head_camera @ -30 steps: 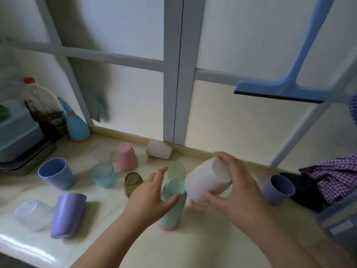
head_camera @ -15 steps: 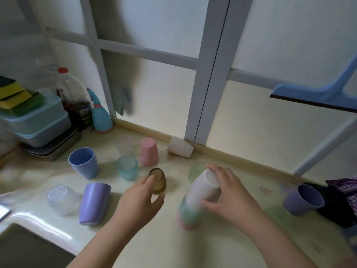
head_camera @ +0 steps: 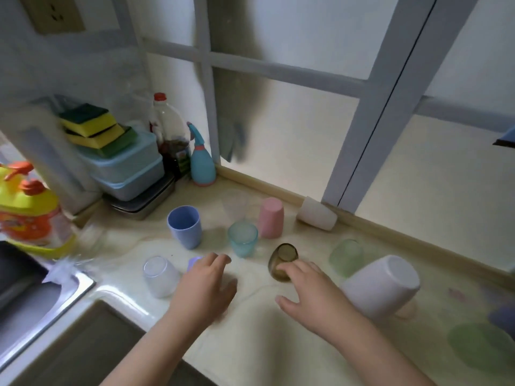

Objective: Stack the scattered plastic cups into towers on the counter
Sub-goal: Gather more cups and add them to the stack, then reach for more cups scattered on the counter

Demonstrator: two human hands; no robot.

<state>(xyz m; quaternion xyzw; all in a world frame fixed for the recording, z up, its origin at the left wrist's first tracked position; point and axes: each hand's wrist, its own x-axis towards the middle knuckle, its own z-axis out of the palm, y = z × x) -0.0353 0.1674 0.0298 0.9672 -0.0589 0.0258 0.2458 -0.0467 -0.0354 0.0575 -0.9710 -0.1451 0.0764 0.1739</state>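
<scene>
Plastic cups lie scattered over the pale counter (head_camera: 250,324). A white cup (head_camera: 381,285) sits upside down on top of a stack at the right, and nothing holds it. My right hand (head_camera: 309,293) is spread, its fingertips at a brown tinted cup (head_camera: 282,260) lying on its side. My left hand (head_camera: 206,285) is open over a lilac cup (head_camera: 194,263), which it mostly hides. Nearby are a clear cup (head_camera: 160,275) on its side, a blue cup (head_camera: 184,225), a teal cup (head_camera: 242,240), an upside-down pink cup (head_camera: 271,217), a green cup (head_camera: 347,256) and a cream cup (head_camera: 316,217) on its side.
A sink (head_camera: 30,305) drops off at the front left, beside a yellow detergent bottle (head_camera: 30,215). Lidded boxes with sponges (head_camera: 125,165), a dark-liquid bottle (head_camera: 171,135) and a teal spray bottle (head_camera: 202,162) fill the back left corner. A frosted window frame (head_camera: 362,135) backs the counter.
My right hand let go of the white cup, which now rests on the stack, and moved left to the brown cup. My left hand moved left over the lilac cup. The view swung left.
</scene>
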